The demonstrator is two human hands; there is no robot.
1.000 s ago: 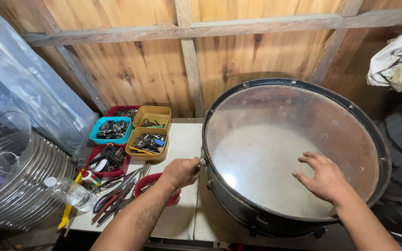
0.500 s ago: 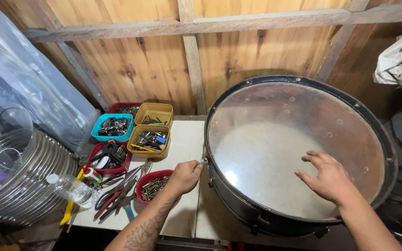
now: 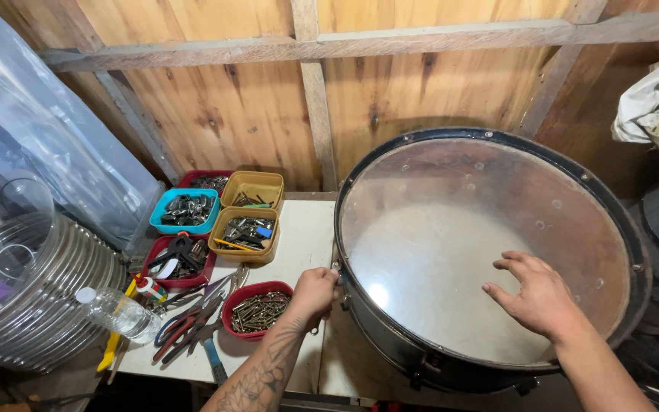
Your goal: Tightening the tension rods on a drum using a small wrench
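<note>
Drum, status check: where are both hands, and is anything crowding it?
Left hand closed at the drum rim. Right hand open, flat on the drumhead. Red tray of screws beside the left hand.

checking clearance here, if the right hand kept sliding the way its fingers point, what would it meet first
The right hand points left across the drum head; it would probably first meet the drum's left rim, near the left hand.

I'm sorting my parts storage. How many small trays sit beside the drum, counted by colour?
Red trays: 3
Yellow trays: 2
Blue tray: 1
Total: 6, all left of the drum, where the left hand grips the rim.
</note>
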